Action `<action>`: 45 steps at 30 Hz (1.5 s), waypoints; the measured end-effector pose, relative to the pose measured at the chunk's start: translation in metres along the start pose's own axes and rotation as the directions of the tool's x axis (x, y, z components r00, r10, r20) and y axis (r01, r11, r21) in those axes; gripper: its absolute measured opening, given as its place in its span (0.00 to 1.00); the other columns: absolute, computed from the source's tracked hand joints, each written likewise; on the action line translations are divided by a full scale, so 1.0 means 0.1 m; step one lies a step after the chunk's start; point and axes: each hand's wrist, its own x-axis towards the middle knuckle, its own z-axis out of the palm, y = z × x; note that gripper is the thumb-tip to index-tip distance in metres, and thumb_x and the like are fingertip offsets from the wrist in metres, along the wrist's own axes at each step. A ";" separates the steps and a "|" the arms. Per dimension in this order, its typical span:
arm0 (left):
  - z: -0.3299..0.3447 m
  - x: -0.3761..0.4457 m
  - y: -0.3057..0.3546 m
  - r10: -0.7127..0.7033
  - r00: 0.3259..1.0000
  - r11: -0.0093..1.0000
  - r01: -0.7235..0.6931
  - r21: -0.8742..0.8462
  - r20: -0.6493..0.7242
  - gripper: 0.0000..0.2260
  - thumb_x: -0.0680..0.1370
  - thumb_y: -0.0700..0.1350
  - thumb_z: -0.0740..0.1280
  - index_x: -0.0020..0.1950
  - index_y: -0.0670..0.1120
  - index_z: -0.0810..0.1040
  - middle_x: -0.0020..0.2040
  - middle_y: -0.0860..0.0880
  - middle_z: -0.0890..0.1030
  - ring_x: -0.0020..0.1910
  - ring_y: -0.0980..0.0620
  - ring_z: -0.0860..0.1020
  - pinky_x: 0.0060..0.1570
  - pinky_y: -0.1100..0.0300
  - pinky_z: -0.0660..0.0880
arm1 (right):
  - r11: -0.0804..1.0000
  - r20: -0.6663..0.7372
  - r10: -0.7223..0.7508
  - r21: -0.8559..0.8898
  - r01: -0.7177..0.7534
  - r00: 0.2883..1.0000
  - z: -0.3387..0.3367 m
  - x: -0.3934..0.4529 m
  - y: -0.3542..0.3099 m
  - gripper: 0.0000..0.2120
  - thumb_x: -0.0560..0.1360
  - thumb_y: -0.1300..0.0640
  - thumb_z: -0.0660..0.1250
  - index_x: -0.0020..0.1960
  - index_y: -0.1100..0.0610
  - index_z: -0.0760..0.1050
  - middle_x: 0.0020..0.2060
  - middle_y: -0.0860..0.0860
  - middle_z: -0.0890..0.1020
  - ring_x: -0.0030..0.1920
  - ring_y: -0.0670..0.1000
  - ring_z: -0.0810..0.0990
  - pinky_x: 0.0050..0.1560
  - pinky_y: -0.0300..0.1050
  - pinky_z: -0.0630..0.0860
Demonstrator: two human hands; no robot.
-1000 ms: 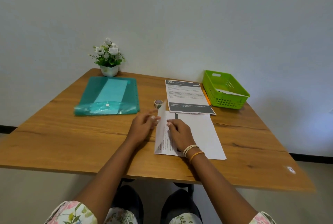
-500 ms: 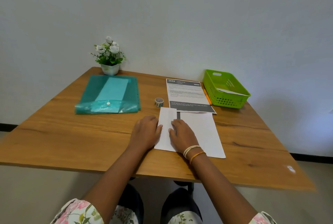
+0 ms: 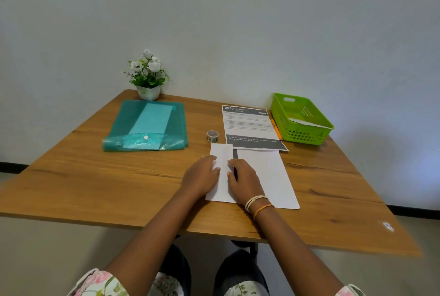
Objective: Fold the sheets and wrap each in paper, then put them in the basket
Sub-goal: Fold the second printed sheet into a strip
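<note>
A white sheet (image 3: 266, 176) lies on the wooden table (image 3: 119, 181) in front of me, with its left flap (image 3: 222, 152) folded over to the right. My left hand (image 3: 201, 176) rests flat on the flap's left fold edge. My right hand (image 3: 245, 179) presses flat on the flap's right edge, over a dark printed strip. A printed sheet (image 3: 250, 126) lies just behind. The green basket (image 3: 301, 118) stands at the back right with a white folded paper inside.
A small tape roll (image 3: 212, 136) sits left of the printed sheet. An orange pencil (image 3: 276, 129) lies between that sheet and the basket. A teal plastic folder (image 3: 148, 126) and a potted white-flower plant (image 3: 147, 74) are at the back left, by the wall.
The sheet's left flap stood raised a second ago; it now lies flat, folded over. Both hands moved onto it and press it down.
</note>
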 end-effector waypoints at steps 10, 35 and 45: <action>-0.31 0.17 0.38 -0.622 0.780 0.534 0.483 -0.694 0.065 0.01 0.79 0.39 0.63 0.49 0.42 0.74 0.47 0.44 0.79 0.43 0.48 0.78 0.47 0.57 0.79 | 0.990 -0.003 0.069 0.120 -0.069 0.998 -0.04 -0.04 -0.03 0.17 0.76 0.61 0.65 0.64 0.56 0.75 0.60 0.51 0.78 0.60 0.50 0.76 0.61 0.37 0.69; 0.06 -0.06 0.27 0.109 0.992 0.745 -0.124 -0.656 -0.064 0.10 0.82 0.46 0.62 0.57 0.48 0.82 0.51 0.52 0.83 0.49 0.53 0.80 0.45 0.55 0.79 | 0.683 0.122 0.508 0.546 -0.485 0.853 -0.41 0.19 -0.12 0.06 0.77 0.57 0.64 0.47 0.54 0.80 0.46 0.52 0.83 0.51 0.58 0.79 0.51 0.47 0.75; 0.21 -0.03 0.17 0.221 0.967 0.927 -0.248 -0.280 -0.127 0.11 0.78 0.40 0.66 0.59 0.46 0.81 0.55 0.51 0.81 0.50 0.59 0.76 0.47 0.73 0.70 | 0.806 0.156 0.555 0.144 -0.575 0.817 -0.55 0.09 -0.01 0.23 0.75 0.64 0.64 0.70 0.63 0.68 0.70 0.58 0.71 0.69 0.57 0.69 0.69 0.46 0.65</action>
